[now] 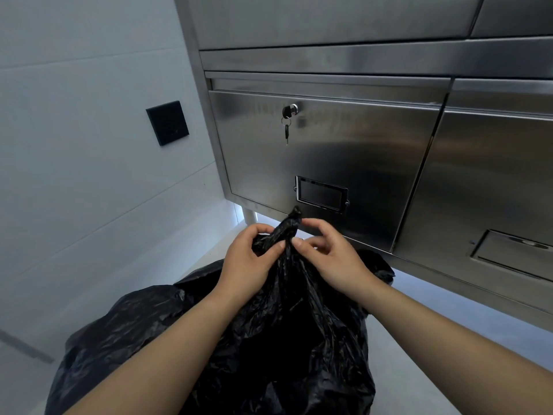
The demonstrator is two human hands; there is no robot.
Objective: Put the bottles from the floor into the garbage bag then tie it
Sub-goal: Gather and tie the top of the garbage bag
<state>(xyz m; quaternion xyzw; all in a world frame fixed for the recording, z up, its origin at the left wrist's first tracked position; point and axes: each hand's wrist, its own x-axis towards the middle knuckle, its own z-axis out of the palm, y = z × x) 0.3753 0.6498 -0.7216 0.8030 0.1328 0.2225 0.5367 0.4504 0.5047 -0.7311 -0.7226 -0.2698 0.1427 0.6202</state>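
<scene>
Head view, looking forward and down. A black garbage bag (284, 339) sits on the pale floor (419, 324), filling the lower middle of the view, directly in front of a stainless-steel cabinet (359, 151) and near the corner where the floor meets the tiled wall (89, 190) on the left. The bag's crinkled plastic is drawn upward into a gathered neck (288, 232), whose twisted tip (295, 212) stands just above both hands and overlaps the cabinet's lower edge. The left hand (248, 262) grasps the neck from the left, its fingers curled round the bunched plastic and its thumb pressed against it. The right hand (332, 259) meets the neck from the right: thumb and forefinger pinch the plastic just below the tip, while the remaining fingers are curled loosely toward the palm. The two thumbs lie almost touching, with the neck between them. Both bare forearms run from the lower corners of the view over the body of the bag, which hides whatever it contains. On the cabinet door behind the hands, a lock (291, 110) carries a key (286, 133) hanging from a ring, and a framed label holder (321, 194) sits near the door's lower edge. A round cabinet leg (250, 215) shows beneath the left corner. A black square plate (167, 122) is mounted on the wall, well apart from the bag.
</scene>
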